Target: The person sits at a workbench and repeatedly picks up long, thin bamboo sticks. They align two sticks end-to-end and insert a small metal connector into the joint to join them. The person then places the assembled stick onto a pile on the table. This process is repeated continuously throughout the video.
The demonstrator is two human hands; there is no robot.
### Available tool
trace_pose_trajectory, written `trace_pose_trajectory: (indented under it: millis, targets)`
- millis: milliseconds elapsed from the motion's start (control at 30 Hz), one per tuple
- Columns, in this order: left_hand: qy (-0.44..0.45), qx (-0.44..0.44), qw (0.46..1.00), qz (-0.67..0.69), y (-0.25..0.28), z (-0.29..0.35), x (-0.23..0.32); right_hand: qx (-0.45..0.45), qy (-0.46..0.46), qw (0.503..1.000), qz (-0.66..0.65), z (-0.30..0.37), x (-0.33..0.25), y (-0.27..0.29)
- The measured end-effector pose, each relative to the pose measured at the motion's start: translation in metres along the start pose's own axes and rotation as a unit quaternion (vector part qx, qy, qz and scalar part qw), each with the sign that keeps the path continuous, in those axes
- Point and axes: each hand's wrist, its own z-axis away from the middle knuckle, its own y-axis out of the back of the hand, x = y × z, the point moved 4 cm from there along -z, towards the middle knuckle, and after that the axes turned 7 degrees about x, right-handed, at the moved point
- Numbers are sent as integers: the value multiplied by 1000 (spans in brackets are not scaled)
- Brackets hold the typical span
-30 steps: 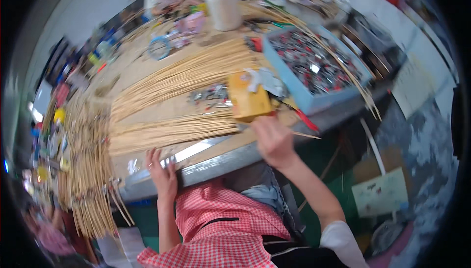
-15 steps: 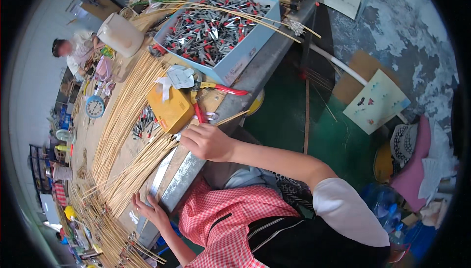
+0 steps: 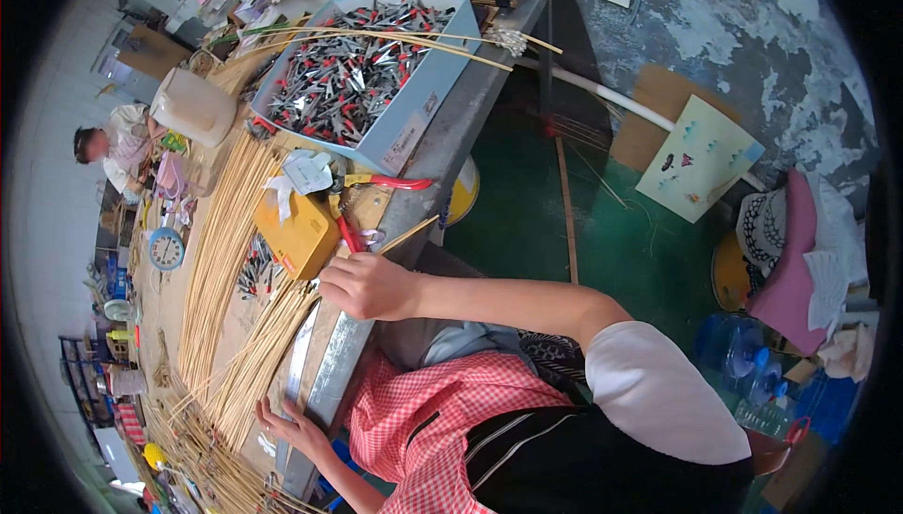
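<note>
My right hand (image 3: 370, 286) is closed at the table's metal edge, its fingers curled. A thin cane stick (image 3: 412, 233) sticks out beyond it; whether the fingers grip this stick is hidden. Just above lie red-handled pliers (image 3: 400, 181) and a yellow box (image 3: 297, 236) with paper on top. My left hand (image 3: 293, 427), fingers spread, rests open near the table edge, close to the lower ends of a bundle of cane sticks (image 3: 246, 375). Another long bundle of sticks (image 3: 218, 251) runs along the table farther left.
A light-blue box (image 3: 435, 91) full of small clips with red tips stands at the far end. Beyond it to the left are a white plastic container (image 3: 195, 107) and a blue round clock (image 3: 166, 248). Another person (image 3: 122, 147) sits farther back. More sticks (image 3: 202, 462) lie lower left.
The whole view has shifted, so the table things appear farther left and slightly lower. My hands keep nearly the same places at the table edge, the right still closed and the left spread.
</note>
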Motion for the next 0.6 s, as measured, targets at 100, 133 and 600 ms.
trace_pose_trajectory:
  millis: [100, 133, 600]
  targets:
    - [-20, -3, 999, -39, 2, -1, 4, -29, -14, 999, -18, 0, 1, 0]
    - [-20, -3, 999, -34, 2, 1, 2, -26, -11, 1000, -8, 0, 0, 1]
    - [-36, 4, 997, -68, 2, 0, 0, -15, -5, 1000, -2, 0, -1, 2]
